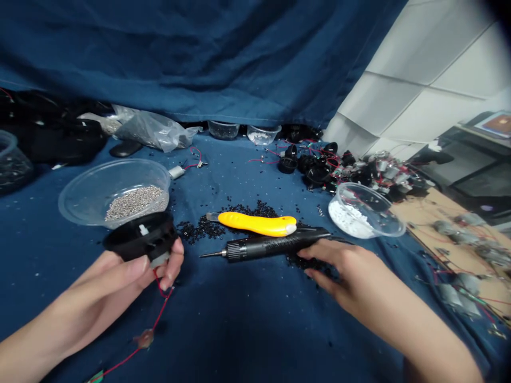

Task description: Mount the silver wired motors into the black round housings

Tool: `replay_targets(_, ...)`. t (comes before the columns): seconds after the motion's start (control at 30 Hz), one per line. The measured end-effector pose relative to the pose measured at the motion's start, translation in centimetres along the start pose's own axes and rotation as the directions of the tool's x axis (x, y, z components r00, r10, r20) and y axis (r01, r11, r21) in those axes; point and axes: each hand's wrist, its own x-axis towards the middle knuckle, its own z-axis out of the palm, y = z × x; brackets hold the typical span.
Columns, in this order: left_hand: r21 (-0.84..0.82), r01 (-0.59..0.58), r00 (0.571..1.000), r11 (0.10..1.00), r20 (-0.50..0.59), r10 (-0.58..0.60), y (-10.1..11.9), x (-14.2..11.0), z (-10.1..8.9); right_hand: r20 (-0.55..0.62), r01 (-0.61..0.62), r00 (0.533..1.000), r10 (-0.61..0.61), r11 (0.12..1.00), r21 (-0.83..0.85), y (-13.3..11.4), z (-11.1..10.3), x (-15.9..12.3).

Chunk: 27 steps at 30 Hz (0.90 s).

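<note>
My left hand (128, 282) holds a round black plastic housing (139, 236), tilted, with a small white shaft inside it. Red wires (163, 308) hang from its underside, carrying a small brownish disc (144, 338) and a green piece (96, 377) at the end. My right hand (339, 266) reaches in at the rear end of a black electric screwdriver (263, 246), thumb and forefinger apart over tiny black parts (293, 260). Its fingertips are at the screwdriver's near side; whether they touch it I cannot tell. A yellow utility knife (255, 223) lies just behind the screwdriver.
A clear bowl of small metal screws (133, 205) stands behind my left hand. On the right is a clear tub of white pieces (351, 218). Black housings and wired motors (319, 165) are heaped behind it. More motors lie on cardboard (479, 260). A blue curtain (199, 58) hangs behind.
</note>
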Motion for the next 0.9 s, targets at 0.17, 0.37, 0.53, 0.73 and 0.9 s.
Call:
replay_targets(0.17, -0.048, -0.018, 0.996, 0.999, 0.083, 0.022, -0.6, 0.0, -0.3, -0.082, 0.021, 0.996, -0.027, 0.997, -0.068, -0.6, -0.7, 0.1)
replay_targets(0.37, -0.052, -0.012, 1.0, 0.999, -0.006, 0.011, 0.0, -0.2, 0.5, -0.17, 0.124, 0.974, -0.149, 0.981, -0.149, -3.8, -2.2, 2.5)
replay_targets(0.53, -0.053, 0.034, 0.997, 0.998, -0.063, -0.037, 0.6, -0.6, 1.7, -0.028, 0.064, 0.997, -0.068, 0.99, -0.125, -5.2, -1.7, 6.9)
replay_targets(0.73, -0.01, 0.034, 0.998, 0.999, -0.055, -0.034, 0.7, -0.6, 2.0, 0.046, 0.097, 0.994, -0.1, 0.994, 0.057, -2.4, -0.4, 11.7)
replay_targets(0.9, 0.012, 0.033, 0.999, 0.999, -0.039, -0.033, 1.1, -1.0, 2.8, 0.002, 0.094, 0.995, -0.097, 0.97, 0.226, 0.1, 0.0, 12.7)
